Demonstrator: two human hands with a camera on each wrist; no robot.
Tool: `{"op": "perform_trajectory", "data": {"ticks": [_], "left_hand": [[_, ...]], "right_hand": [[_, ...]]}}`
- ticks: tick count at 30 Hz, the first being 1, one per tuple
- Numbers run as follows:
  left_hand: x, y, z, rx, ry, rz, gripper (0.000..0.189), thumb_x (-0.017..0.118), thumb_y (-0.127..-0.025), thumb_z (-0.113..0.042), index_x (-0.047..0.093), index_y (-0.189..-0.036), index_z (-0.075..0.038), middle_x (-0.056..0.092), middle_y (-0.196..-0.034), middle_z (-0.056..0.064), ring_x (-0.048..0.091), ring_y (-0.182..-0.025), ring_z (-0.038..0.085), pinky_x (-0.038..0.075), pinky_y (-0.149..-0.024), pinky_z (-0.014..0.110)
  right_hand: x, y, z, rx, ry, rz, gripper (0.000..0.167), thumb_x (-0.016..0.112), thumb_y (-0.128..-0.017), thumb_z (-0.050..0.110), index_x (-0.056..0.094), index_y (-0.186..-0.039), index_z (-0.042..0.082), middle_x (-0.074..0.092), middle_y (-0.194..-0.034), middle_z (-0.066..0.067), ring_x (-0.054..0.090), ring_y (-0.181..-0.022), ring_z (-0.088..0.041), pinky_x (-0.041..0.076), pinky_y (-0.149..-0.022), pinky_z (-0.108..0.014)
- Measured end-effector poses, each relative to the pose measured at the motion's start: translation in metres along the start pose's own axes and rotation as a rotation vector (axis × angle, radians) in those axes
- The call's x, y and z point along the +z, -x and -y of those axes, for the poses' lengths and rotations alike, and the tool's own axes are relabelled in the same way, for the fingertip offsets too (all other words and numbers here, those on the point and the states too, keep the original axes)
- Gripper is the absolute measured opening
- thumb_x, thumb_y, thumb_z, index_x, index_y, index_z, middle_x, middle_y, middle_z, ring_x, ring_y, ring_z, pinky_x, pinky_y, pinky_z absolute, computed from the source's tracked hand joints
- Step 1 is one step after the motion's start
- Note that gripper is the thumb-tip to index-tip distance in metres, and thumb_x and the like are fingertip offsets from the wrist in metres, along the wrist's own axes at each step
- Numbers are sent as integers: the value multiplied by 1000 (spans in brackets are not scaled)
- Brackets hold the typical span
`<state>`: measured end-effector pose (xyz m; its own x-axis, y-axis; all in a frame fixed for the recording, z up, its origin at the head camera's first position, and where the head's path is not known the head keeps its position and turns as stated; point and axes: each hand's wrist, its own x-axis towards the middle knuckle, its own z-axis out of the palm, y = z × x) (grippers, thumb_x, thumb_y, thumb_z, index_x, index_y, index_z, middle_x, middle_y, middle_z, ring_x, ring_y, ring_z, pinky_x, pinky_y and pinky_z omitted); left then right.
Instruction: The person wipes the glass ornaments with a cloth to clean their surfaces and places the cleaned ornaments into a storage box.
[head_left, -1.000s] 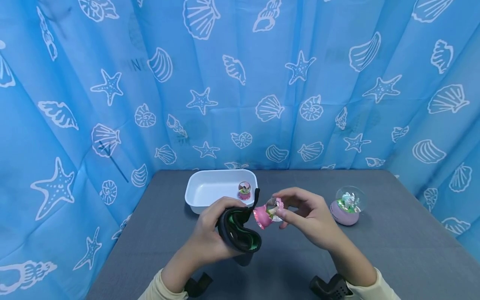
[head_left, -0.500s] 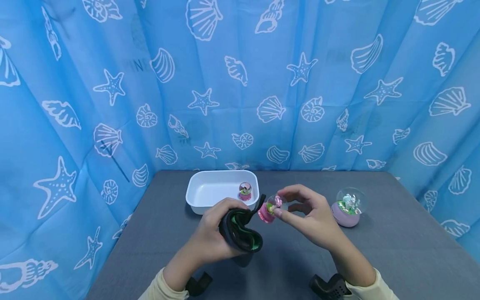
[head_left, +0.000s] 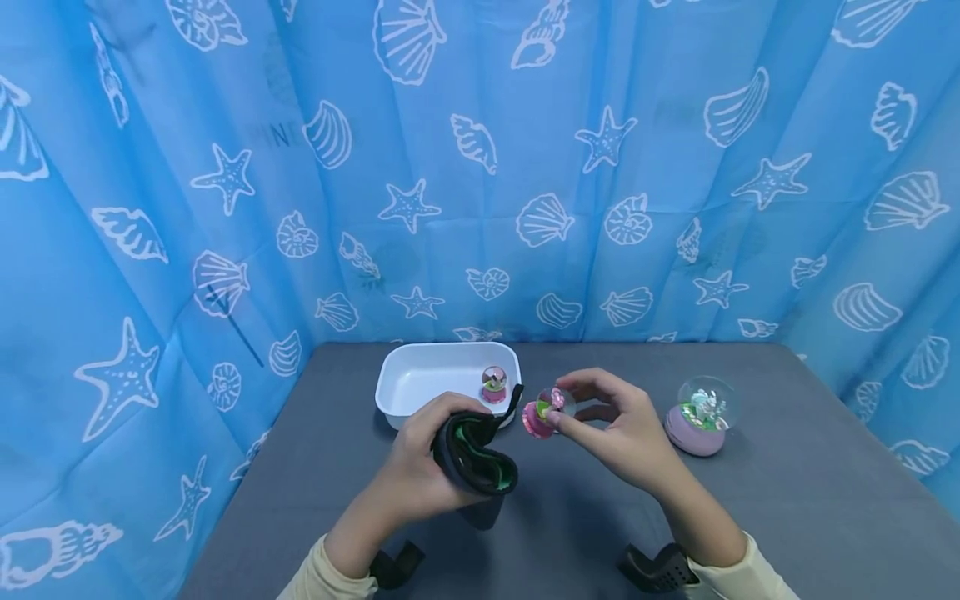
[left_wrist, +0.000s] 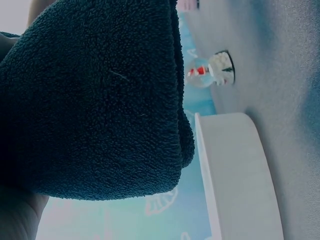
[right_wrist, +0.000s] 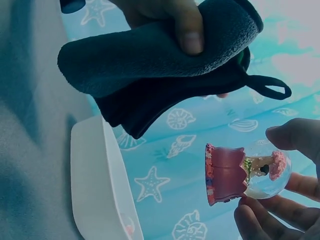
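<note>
My left hand (head_left: 423,467) grips a folded dark cloth (head_left: 472,458) with a green inside and a small hanging loop. In the right wrist view, the thumb presses on the plush outer side of this cloth (right_wrist: 150,55). My right hand (head_left: 618,429) holds a small snow globe (head_left: 542,414) by its clear ball, between thumb and fingers. Its pink scalloped base (right_wrist: 225,172) points left toward the cloth, and a pink-topped figure shows inside. The globe is in the air, apart from the cloth.
A white tub (head_left: 420,389) stands behind my left hand, with another small pink-based snow globe (head_left: 493,383) in it. At right stands a larger snow globe (head_left: 697,421) with a lilac base. The left wrist view shows a white-based globe (left_wrist: 215,70) beyond the tub.
My right hand has raised the small snow globe slightly and turned it, so its base tips further downward. My left hand keeps its grip on the cloth in nearly the same place.
</note>
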<state>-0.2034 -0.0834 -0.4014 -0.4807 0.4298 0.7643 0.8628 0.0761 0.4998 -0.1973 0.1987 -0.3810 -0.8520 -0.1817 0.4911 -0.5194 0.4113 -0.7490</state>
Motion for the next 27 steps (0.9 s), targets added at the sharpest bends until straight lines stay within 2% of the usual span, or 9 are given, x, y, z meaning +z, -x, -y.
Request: {"op": "perform_trajectory", "data": {"ticks": [5, 9, 18, 27], "left_hand": [[0, -1, 3, 10, -2, 15, 72, 98, -67, -8, 62, -129, -8, 70, -119, 7, 68, -108, 19, 58, -99, 30], [0, 0, 7, 25, -5, 2, 71, 98, -67, -8, 62, -128, -7, 70, -118, 8, 69, -106, 19, 59, -97, 30], [-9, 2, 9, -18, -35, -42, 71, 98, -65, -6, 63, -127, -9, 71, -116, 6, 70, -103, 19, 59, -95, 29], [-15, 2, 8, -37, -54, -37, 70, 98, -66, -7, 63, -127, -10, 70, -116, 5, 69, -105, 18, 60, -96, 31]], "right_hand": [[3, -1, -6, 13, 10, -1, 30, 85, -91, 17, 73, -118, 13, 75, -114, -1, 73, -100, -16, 64, -82, -30], [6, -3, -11, 47, 21, 0, 30, 85, -91, 21, 74, -118, 15, 75, -116, -2, 74, -100, -21, 64, -83, -30], [16, -12, -22, 55, 50, -14, 31, 86, -91, 24, 74, -119, 15, 76, -114, -1, 75, -98, -18, 66, -86, -42], [35, -35, -31, 67, 28, 3, 32, 85, -92, 25, 74, -119, 13, 76, -115, -5, 75, -101, -24, 63, -83, -30]]}}
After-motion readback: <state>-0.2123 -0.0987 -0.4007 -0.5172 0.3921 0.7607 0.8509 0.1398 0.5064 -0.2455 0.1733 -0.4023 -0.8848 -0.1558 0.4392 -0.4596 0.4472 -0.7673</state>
